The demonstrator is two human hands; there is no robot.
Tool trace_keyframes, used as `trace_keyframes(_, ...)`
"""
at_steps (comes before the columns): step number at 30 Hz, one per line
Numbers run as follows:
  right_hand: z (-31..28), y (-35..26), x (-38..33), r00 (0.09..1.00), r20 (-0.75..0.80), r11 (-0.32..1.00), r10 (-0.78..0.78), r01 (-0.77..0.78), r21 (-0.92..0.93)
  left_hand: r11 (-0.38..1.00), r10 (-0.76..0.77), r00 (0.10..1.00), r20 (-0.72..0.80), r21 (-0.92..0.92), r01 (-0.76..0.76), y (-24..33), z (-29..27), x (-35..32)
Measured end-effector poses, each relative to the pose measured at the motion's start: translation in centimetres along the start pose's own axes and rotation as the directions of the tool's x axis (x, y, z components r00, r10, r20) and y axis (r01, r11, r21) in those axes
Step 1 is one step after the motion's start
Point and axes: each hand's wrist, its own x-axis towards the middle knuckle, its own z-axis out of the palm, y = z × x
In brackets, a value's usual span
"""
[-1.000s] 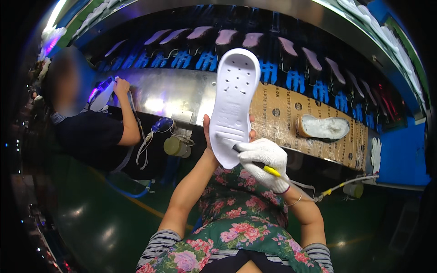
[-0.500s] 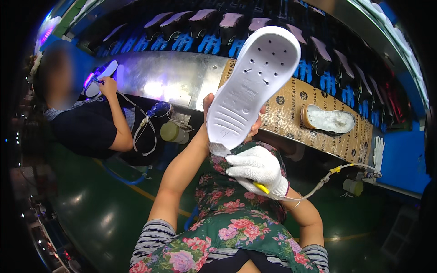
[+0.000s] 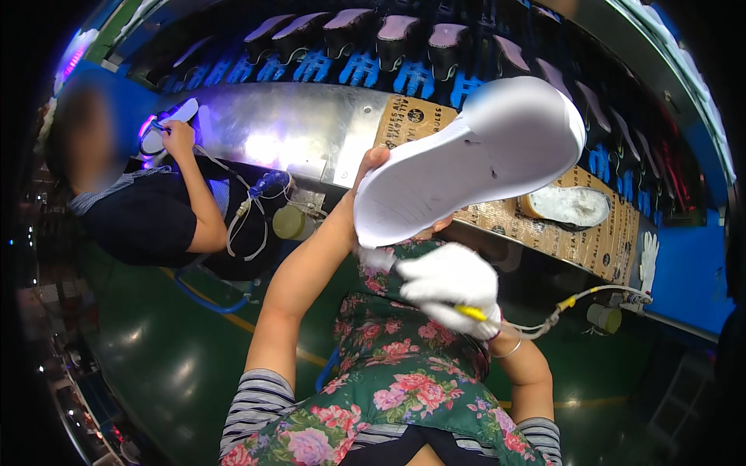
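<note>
A white shoe sole [image 3: 458,167] is held up tilted in front of me, its inner side with small holes partly facing me. My bare left hand [image 3: 371,165] grips its narrow heel end; most of its fingers are hidden behind the sole. At that heel edge is a brush [image 3: 378,259], its bristles smeared by motion. My right hand [image 3: 453,278], in a white knitted glove, is closed round the brush's handle. From the handle's yellow end [image 3: 471,312] a thin pale hose [image 3: 536,325] runs off to the right.
An upturned shoe [image 3: 566,206] with a whitish underside lies on the cardboard-covered bench [image 3: 598,245]. Beyond, shod lasts [image 3: 353,25] hang over blue clamps [image 3: 359,70]. Left, a co-worker's hand [image 3: 178,138] works on another shoe part. A white glove [image 3: 648,260] hangs far right.
The sole has swung to the right and tilted, its wide toe end lowered. My gloved right hand has shifted slightly right, the brush still near the heel edge.
</note>
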Motion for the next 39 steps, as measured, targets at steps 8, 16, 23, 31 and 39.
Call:
trace_keyframes(8, 0.9, 0.8, -1.6, 0.984, 0.156, 0.989, -0.084, 0.102, -0.106, 0.999, -0.025, 0.994, -0.106, 0.040, 0.029, 0.5, -0.7, 0.2)
trace_keyframes(16, 1.2, 1.0, -1.2, 0.992, 0.127, 1.000, -0.007, 0.007, 0.003, 0.991, 0.016, 0.997, -0.074, 0.133, -0.006, 0.9, -0.7, 0.2)
trace_keyframes(23, 0.6, 0.0, -0.2, 0.984, -0.068, 0.982, 0.162, -0.167, -0.086, 0.960, 0.245, 0.965, -0.091, 0.158, -0.229, 0.1, 0.8, 1.2)
trace_keyframes(31, 0.4, 1.2, -1.2, 0.939, -0.013, 0.936, 0.342, -0.340, 0.095, 0.966, 0.237, 0.971, -0.041, 0.119, -0.230, -0.6, -0.9, 1.4)
trace_keyframes(39, -7.2, 2.2, 2.1, 0.956, -0.269, 0.937, 0.116, -0.195, -0.289, 0.961, 0.271, 0.892, -0.363, 0.046, -0.273, -5.5, 0.3, -0.4)
